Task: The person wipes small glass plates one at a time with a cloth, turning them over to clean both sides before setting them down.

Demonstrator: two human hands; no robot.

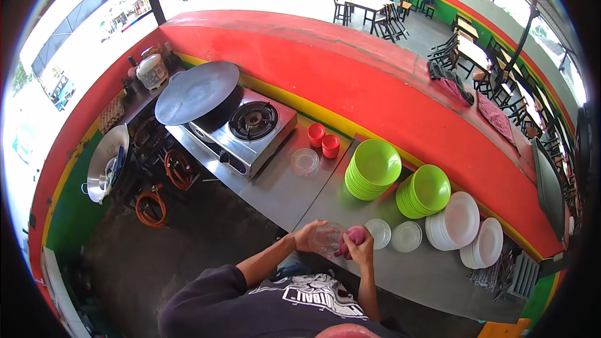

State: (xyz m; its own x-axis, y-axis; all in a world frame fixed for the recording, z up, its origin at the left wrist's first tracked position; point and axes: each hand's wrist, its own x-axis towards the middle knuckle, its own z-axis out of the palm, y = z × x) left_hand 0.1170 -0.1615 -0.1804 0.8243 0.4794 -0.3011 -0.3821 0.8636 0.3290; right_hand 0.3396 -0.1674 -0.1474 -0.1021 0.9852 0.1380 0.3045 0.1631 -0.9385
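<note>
My left hand [304, 236] grips a clear glass bowl [326, 240] by its left side, above the edge of the metal counter. My right hand [361, 251] is closed around a bunched pink cloth [355, 235], held against the bowl's right side. Just right of my hands, two small clear dishes, one [378, 233] beside the other [407, 236], rest on the counter. Another clear dish [305, 161] lies farther off, near two red cups [330, 146].
Stacked green bowls [372, 172], white plates [452, 222] and cutlery [491, 275] line the counter's right part. A two-burner gas stove [269, 141] carries a large wok [199, 92]. A red wall [313, 56] runs behind. Orange hoses [151, 209] hang at left.
</note>
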